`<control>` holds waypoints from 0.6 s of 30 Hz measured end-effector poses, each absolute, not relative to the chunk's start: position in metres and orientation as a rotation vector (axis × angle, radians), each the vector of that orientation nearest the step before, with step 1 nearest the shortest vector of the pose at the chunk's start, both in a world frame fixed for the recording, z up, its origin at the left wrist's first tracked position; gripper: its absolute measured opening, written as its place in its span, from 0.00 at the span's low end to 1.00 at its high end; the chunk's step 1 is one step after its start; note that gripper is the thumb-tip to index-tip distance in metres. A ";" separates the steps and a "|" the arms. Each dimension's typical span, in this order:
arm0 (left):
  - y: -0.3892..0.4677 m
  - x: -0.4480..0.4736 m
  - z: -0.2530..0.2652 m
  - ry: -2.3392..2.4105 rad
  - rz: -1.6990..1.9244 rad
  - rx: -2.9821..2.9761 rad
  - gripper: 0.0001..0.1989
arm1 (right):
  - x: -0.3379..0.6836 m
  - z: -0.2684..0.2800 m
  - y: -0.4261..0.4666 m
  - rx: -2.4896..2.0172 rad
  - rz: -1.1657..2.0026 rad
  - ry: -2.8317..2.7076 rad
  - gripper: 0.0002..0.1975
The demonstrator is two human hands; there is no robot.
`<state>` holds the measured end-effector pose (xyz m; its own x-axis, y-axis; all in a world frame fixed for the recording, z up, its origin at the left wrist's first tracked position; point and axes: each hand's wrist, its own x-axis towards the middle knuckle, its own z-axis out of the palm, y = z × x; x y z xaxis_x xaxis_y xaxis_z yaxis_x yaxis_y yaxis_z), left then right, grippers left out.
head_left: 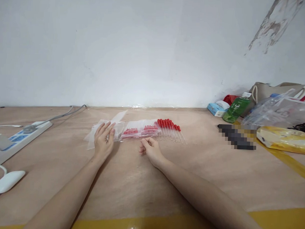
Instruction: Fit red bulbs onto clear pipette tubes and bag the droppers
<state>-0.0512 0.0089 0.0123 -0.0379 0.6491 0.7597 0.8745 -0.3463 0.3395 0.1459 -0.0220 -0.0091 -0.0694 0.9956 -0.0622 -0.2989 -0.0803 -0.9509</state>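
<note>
My left hand (104, 136) rests over a loose stack of clear plastic zip bags (91, 139), its fingers apart and gripping nothing. My right hand (151, 149) is curled with thumb and forefinger together, just in front of the filled zip bags; anything between the fingertips is hidden. Those filled zip bags (139, 127) lie flat between the hands, with red bulbs showing through the plastic. To their right, several glass droppers (169, 128) with red bulbs lie side by side, bulbs toward the wall and thin tips toward me.
On the left lie a white power strip (16, 138) with a grey cable and a white plug-like device (8, 182). At right are a tissue pack (216, 109), a green bottle (236, 109), a blurred dark object (236, 137), a yellow packet (284, 139) and plastic bags (280, 109).
</note>
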 end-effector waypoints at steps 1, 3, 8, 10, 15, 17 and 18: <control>0.004 -0.044 0.015 -1.483 -1.352 -2.110 0.16 | 0.159 -0.013 -0.026 -1.015 1.394 -1.013 0.10; -0.009 -0.027 0.021 -1.229 -1.290 -2.432 0.15 | 0.192 -0.019 -0.029 -1.099 1.111 -1.113 0.10; -0.042 0.017 0.019 -0.954 -0.736 -3.057 0.16 | 0.287 -0.019 -0.008 -1.574 0.357 -1.163 0.12; -0.049 0.027 0.015 -0.947 -0.563 -3.148 0.17 | 0.315 -0.014 0.007 -1.809 0.224 -1.227 0.11; -0.051 0.026 0.013 -1.170 -0.630 -3.179 0.19 | 0.332 -0.003 0.034 -2.067 0.376 -1.426 0.17; -0.048 0.019 0.015 -1.134 -0.633 -3.243 0.19 | 0.329 -0.002 0.041 -2.073 0.402 -1.451 0.14; -0.046 0.015 0.015 -1.086 -0.604 -3.270 0.19 | 0.328 -0.002 0.044 -2.061 0.414 -1.460 0.11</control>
